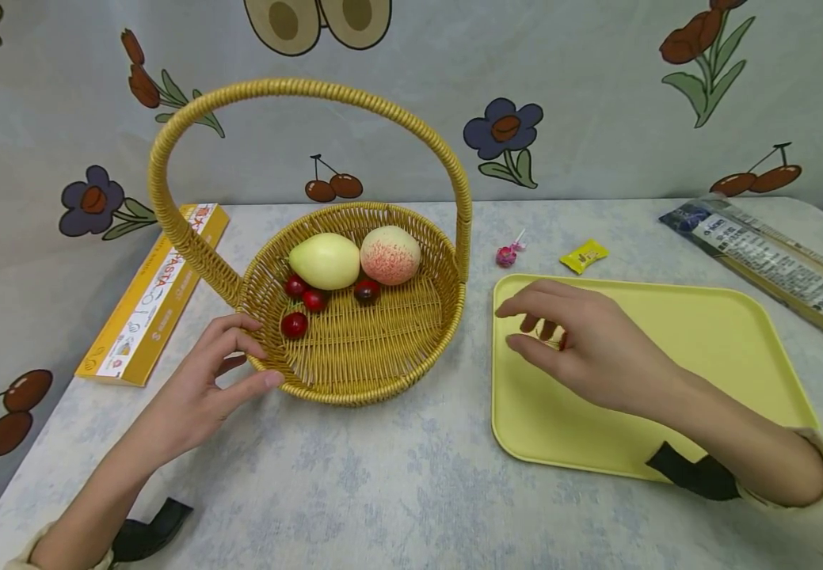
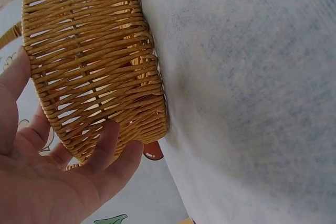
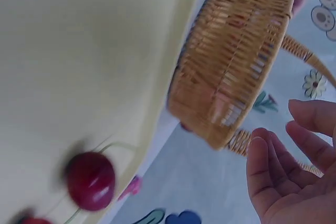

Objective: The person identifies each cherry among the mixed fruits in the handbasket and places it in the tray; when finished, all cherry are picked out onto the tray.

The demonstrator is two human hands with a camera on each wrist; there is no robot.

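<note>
My left hand (image 1: 200, 384) holds the woven basket (image 1: 354, 396) at its near left rim, thumb on the edge, fingers against the side. In the left wrist view its fingers (image 2: 107, 145) touch the basket's outer wall. Inside lie a pale yellow-green pear (image 1: 325, 261), a speckled peach (image 1: 390, 256) and several dark red cherries (image 1: 294, 325). Over the left part of the yellow tray (image 1: 703, 372) hovers my right hand (image 1: 589, 340), fingers loosely bent, holding nothing. Below it, cherries with stems (image 3: 91, 180) lie on the tray, mostly hidden by the hand in the head view.
A lollipop (image 1: 508, 253) and a yellow wrapped candy (image 1: 584, 256) lie behind the tray. Left of the basket lies an orange pasta box (image 1: 154, 305). A long printed packet (image 1: 782, 265) is at the back right. The basket's tall handle (image 1: 311, 87) arches above it.
</note>
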